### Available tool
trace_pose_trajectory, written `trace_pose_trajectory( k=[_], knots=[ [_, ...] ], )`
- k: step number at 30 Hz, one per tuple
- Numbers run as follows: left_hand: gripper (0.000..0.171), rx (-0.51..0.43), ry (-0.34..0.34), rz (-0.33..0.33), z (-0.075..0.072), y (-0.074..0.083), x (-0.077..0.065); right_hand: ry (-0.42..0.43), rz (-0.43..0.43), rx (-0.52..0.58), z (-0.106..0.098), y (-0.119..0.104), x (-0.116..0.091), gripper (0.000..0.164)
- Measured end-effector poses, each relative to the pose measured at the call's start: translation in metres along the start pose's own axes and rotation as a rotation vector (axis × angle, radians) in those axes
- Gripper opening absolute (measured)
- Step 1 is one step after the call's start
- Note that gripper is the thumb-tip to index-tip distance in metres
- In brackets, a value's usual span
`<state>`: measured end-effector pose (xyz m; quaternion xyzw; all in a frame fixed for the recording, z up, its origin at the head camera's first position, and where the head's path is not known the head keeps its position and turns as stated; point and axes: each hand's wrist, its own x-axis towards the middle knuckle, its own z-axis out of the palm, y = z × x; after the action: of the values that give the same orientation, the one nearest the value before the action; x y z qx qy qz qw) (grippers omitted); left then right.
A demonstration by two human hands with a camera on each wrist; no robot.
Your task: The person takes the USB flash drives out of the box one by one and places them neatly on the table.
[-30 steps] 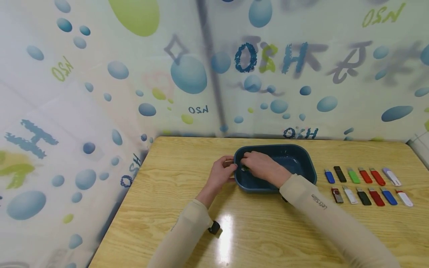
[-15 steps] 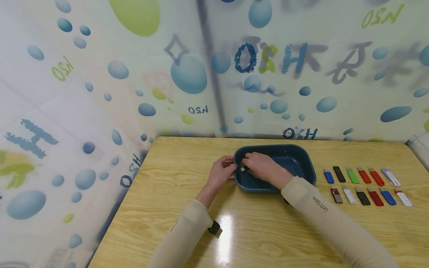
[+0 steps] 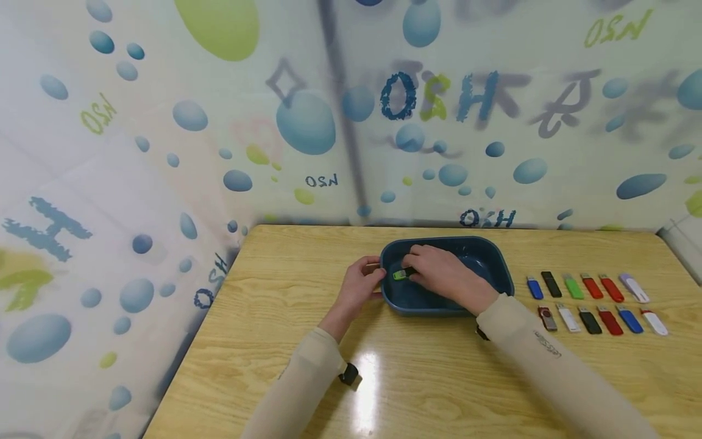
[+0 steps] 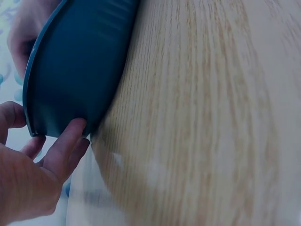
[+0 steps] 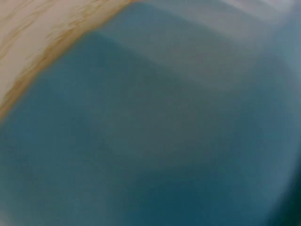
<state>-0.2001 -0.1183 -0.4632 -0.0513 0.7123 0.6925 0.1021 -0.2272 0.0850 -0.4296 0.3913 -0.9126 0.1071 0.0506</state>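
A dark blue plastic tub (image 3: 422, 312) stands near the back of the table. At its left end my left hand (image 3: 359, 283) holds the wall, thumb at the rim and fingers against the outside. The left wrist view shows this left hand (image 4: 37, 174) on the tub (image 4: 75, 70) from close by. My right hand (image 3: 441, 270) reaches inside the tub, fingers curled down around a small USB stick (image 3: 400, 275) that shows green and black beside the fingertips. Part of the stick is hidden under the hand. Only the blurred blue tub wall (image 5: 155, 117) fills most of the right wrist view.
Right of the tub, several USB sticks lie in two rows, among them a blue one (image 3: 534, 288), a green one (image 3: 573, 286) and a white one (image 3: 654, 322). A patterned curtain (image 3: 307, 122) hangs behind the wooden table (image 3: 274, 292).
My right hand has shifted slightly right inside the tub. A green piece now shows at its fingertips where a metal plug showed before. The left hand stays at the tub's end.
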Motion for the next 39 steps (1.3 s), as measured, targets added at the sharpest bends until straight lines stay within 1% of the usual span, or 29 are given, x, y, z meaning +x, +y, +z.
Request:
trace_pose_trajectory(
  k=[5, 12, 15, 20, 23, 26, 29, 32, 34, 37, 39],
  knots=[
    [0.039, 0.008, 0.003, -0.006, 0.001, -0.001, 0.001, 0.02, 0.053, 0.057, -0.011, 0.004, -0.016, 0.026],
    [0.039, 0.017, 0.011, -0.008, 0.001, -0.001, 0.0, 0.084, 0.091, 0.092, -0.027, 0.004, -0.036, 0.026],
    [0.039, 0.025, 0.009, -0.009, 0.001, -0.001, 0.0, 0.111, 0.118, 0.091, -0.033, 0.005, -0.047, 0.027],
    [0.04, 0.021, 0.002, -0.007, 0.0, -0.002, 0.0, 0.156, 0.162, 0.056, -0.04, 0.011, -0.069, 0.028],
    [0.041, 0.024, 0.0, -0.002, 0.001, -0.002, 0.001, 0.158, 0.212, 0.05, -0.044, 0.016, -0.082, 0.028],
    [0.041, 0.028, 0.002, 0.003, 0.0, -0.002, 0.001, 0.154, 0.281, 0.059, -0.047, 0.02, -0.096, 0.028],
    [0.04, 0.025, 0.003, -0.002, 0.0, -0.001, 0.001, 0.17, 0.346, 0.061, -0.05, 0.024, -0.11, 0.029],
    [0.04, 0.029, 0.001, -0.002, 0.0, -0.001, 0.001, 0.19, 0.386, 0.066, -0.051, 0.029, -0.125, 0.029],
    [0.04, 0.029, 0.0, -0.005, 0.0, -0.002, 0.001, 0.183, 0.412, 0.085, -0.052, 0.033, -0.134, 0.03],
    [0.041, 0.027, -0.008, -0.005, 0.0, -0.002, 0.0, 0.146, 0.453, 0.106, -0.053, 0.036, -0.149, 0.034],
    [0.042, 0.023, -0.018, -0.014, 0.0, 0.001, -0.001, 0.133, 0.471, 0.097, -0.054, 0.038, -0.159, 0.036]
  ],
)
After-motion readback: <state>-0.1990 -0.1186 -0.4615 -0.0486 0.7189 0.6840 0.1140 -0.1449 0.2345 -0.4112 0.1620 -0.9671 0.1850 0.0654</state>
